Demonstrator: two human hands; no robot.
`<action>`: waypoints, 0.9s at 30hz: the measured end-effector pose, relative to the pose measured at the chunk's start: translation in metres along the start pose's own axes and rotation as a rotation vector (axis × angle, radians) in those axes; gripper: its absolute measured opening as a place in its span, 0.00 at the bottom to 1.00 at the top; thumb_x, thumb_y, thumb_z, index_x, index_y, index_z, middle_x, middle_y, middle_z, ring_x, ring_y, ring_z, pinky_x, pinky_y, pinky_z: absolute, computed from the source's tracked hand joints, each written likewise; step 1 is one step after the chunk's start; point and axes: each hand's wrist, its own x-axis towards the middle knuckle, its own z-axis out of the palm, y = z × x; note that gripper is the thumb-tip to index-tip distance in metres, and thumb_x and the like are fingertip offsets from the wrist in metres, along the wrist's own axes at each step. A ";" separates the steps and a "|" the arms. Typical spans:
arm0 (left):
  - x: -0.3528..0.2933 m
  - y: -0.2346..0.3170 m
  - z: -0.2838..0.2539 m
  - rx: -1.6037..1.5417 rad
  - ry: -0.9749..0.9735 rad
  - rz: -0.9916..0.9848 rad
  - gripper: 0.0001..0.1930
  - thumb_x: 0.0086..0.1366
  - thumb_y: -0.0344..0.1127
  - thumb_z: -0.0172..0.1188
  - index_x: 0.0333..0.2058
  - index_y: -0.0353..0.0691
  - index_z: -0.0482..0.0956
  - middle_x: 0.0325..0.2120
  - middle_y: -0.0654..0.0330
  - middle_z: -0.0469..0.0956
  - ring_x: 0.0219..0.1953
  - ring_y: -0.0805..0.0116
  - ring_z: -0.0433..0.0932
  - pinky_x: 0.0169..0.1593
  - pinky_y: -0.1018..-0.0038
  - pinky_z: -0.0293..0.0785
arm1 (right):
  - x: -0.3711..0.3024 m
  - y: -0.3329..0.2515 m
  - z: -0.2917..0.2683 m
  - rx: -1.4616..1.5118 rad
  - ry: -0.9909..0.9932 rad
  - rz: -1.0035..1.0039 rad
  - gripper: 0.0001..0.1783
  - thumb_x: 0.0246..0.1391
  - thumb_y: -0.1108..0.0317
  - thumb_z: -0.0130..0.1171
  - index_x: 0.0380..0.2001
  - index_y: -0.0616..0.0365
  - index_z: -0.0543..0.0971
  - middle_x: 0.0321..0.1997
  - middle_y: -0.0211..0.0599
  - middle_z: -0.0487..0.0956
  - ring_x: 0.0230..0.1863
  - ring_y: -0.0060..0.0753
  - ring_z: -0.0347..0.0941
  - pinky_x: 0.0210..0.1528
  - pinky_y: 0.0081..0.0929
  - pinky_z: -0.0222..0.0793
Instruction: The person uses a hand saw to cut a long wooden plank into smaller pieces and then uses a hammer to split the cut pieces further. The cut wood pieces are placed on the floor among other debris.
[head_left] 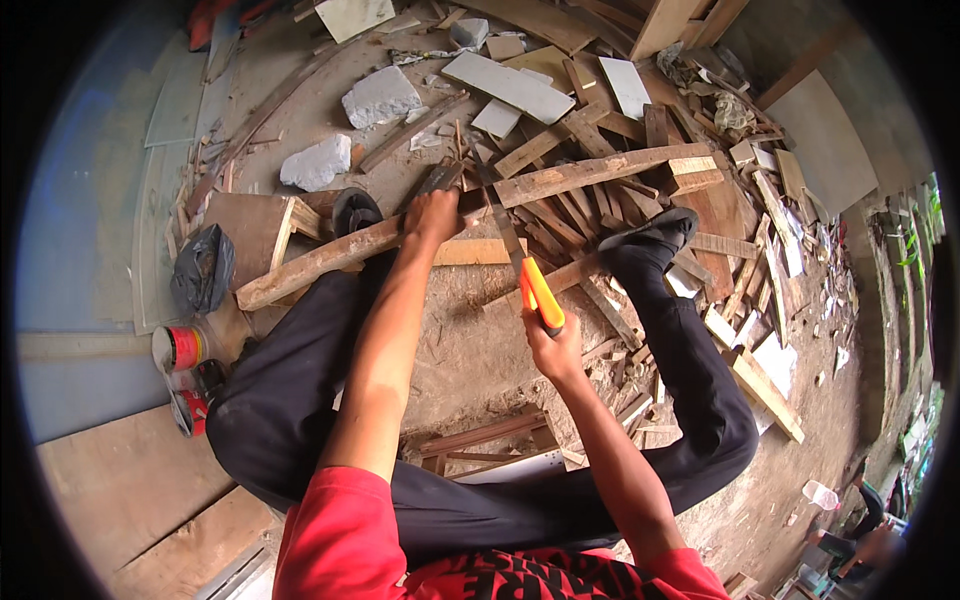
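Observation:
My right hand is closed round the orange-and-yellow handle of a handsaw. Its thin blade points away from me and crosses a long wooden beam between my feet. I cannot tell whether the beam's near-left length and the length right of the blade are still joined. Left of the blade, my left hand grips the beam from above, its fingers partly hidden. Just beyond its knuckles a dark block rests against the beam.
Wood offcuts and pale boards lie heaped ahead and right, by my right foot. Broken white blocks sit at the far left. A black plastic bag and red cans stand left of my knee.

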 end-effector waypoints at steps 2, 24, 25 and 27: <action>-0.001 0.000 0.001 0.000 0.002 -0.003 0.15 0.52 0.41 0.69 0.36 0.39 0.82 0.35 0.46 0.83 0.41 0.48 0.83 0.45 0.58 0.79 | -0.005 0.009 -0.014 0.031 -0.037 0.000 0.16 0.59 0.64 0.59 0.21 0.63 0.73 0.14 0.24 0.66 0.20 0.15 0.61 0.22 0.26 0.58; 0.007 -0.008 0.008 -0.053 0.008 -0.034 0.17 0.51 0.46 0.70 0.36 0.42 0.83 0.33 0.48 0.84 0.37 0.50 0.85 0.41 0.58 0.81 | -0.037 0.034 -0.033 0.152 -0.033 0.025 0.13 0.57 0.72 0.56 0.19 0.60 0.72 0.14 0.20 0.66 0.17 0.12 0.60 0.18 0.21 0.54; 0.006 -0.005 0.009 -0.057 0.007 -0.033 0.17 0.51 0.46 0.69 0.37 0.42 0.83 0.33 0.49 0.84 0.37 0.50 0.84 0.41 0.58 0.81 | -0.034 0.031 -0.035 0.167 -0.021 0.040 0.12 0.56 0.71 0.56 0.19 0.62 0.73 0.14 0.20 0.67 0.18 0.12 0.60 0.19 0.22 0.55; 0.004 -0.005 0.007 -0.053 0.010 -0.038 0.17 0.51 0.46 0.69 0.37 0.42 0.83 0.33 0.49 0.84 0.37 0.50 0.84 0.41 0.58 0.81 | -0.008 0.017 -0.030 0.162 -0.076 0.056 0.13 0.57 0.70 0.55 0.19 0.61 0.73 0.14 0.19 0.67 0.18 0.12 0.60 0.18 0.22 0.54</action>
